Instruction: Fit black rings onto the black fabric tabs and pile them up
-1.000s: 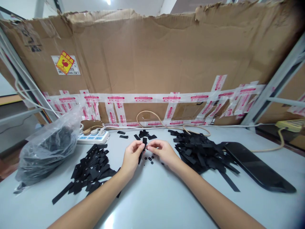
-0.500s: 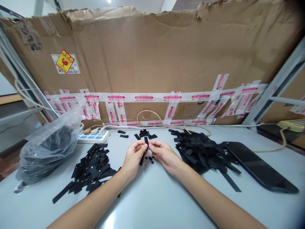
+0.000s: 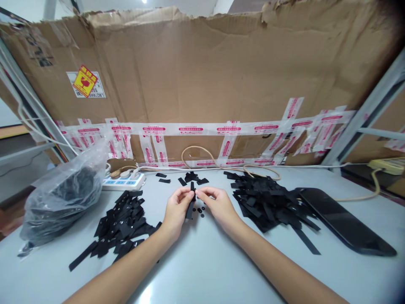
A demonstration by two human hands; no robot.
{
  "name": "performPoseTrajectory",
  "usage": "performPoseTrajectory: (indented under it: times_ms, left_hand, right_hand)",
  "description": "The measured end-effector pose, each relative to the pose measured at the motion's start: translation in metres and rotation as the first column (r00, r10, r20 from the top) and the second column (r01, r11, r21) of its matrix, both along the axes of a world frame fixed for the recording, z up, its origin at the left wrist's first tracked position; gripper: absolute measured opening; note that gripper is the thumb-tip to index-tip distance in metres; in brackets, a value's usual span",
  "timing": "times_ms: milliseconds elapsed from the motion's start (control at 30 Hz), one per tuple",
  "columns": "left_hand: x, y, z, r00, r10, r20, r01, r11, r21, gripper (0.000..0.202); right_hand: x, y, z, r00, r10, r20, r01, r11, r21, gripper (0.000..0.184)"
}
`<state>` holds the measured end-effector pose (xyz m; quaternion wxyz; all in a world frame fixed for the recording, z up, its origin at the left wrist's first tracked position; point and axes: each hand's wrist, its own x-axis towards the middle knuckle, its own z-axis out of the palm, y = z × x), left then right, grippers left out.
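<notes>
Black, narrow and flat, a fabric-looking strip (image 3: 190, 210) is pinched between the thumb and fingers of our left hand (image 3: 177, 207), its upper end poking up past the fingertips and its lower end slanting down toward the smooth, grey-white worktop (image 3: 202, 270). Our right hand (image 3: 220, 207) is at its other side, thumb and forefinger drawn close together by the strip's edge; we cannot tell whether a small part sits between them. Just below and between our hands lie several small, round black discs (image 3: 199, 210). Beyond the fingertips we have a loose cluster of short black strip pieces (image 3: 191, 176), with 2 more pieces (image 3: 165, 180) lying apart to its left. Near our left forearm spreads a heap of short black strips (image 3: 126, 219) dotted with shiny metallic-looking spots, and beside it stands a clear plastic bag (image 3: 63, 198) filled with dark material, next to a white power strip (image 3: 124, 182) with blue socket faces. To our right sits a larger heap of longer black strips (image 3: 268, 198), which reaches a glossy black slab (image 3: 344, 221) with rounded corners. Along the back, a beige cable (image 3: 196, 147) loops before a big brown cardboard box (image 3: 205, 71) bound with white-and-red printed tape (image 3: 191, 129) and bearing a yellow-and-red diamond label (image 3: 85, 81) near its upper left.
</notes>
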<state>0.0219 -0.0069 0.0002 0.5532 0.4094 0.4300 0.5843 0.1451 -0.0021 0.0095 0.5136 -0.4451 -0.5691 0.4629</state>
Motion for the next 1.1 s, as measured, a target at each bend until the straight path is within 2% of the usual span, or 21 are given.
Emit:
performPoseTrajectory:
  times_ms: [100,233,367,600,767,900,1000,1100]
  left_hand:
    - [-0.001,0.001,0.0,0.999,0.037,-0.031,-0.035,0.999,0.037,0.026]
    - [0.0,-0.001,0.003,0.998,-0.013,-0.062,0.017,0.998,0.062,0.023]
    - [0.001,-0.004,0.005,0.998,-0.036,-0.049,0.039,0.998,0.054,0.024]
    - [0.002,-0.004,0.004,0.996,-0.077,0.052,0.077,0.997,0.004,0.031]
    - [0.0,-0.003,0.005,0.994,-0.107,-0.039,0.108,0.994,0.034,0.027]
    - [-0.001,-0.001,0.005,0.99,-0.09,-0.111,0.096,0.994,0.047,0.024]
    - [-0.001,0.001,0.003,0.987,-0.078,-0.143,0.085,0.995,0.042,0.021]
    - [-0.003,0.004,0.002,0.983,-0.046,-0.176,0.055,0.998,0.044,0.018]
  right_hand:
    - [-0.001,-0.002,0.001,0.996,0.017,-0.086,-0.024,0.997,-0.072,0.021]
    - [0.0,-0.004,0.003,0.981,0.003,-0.194,-0.049,0.97,-0.237,0.026]
    - [0.004,-0.002,0.003,0.968,-0.01,-0.249,-0.07,0.948,-0.309,0.026]
    - [0.004,0.001,0.003,0.966,-0.032,-0.257,-0.051,0.95,-0.308,0.024]
    - [0.006,0.0,0.005,0.972,-0.054,-0.227,-0.021,0.949,-0.316,0.022]
    - [0.005,-0.001,0.006,0.978,-0.038,-0.206,-0.02,0.962,-0.273,0.022]
    - [0.008,0.002,0.006,0.995,-0.003,-0.104,-0.019,0.976,-0.216,0.02]
    - [0.021,0.007,0.01,0.988,0.075,0.135,-0.061,0.993,-0.101,0.017]
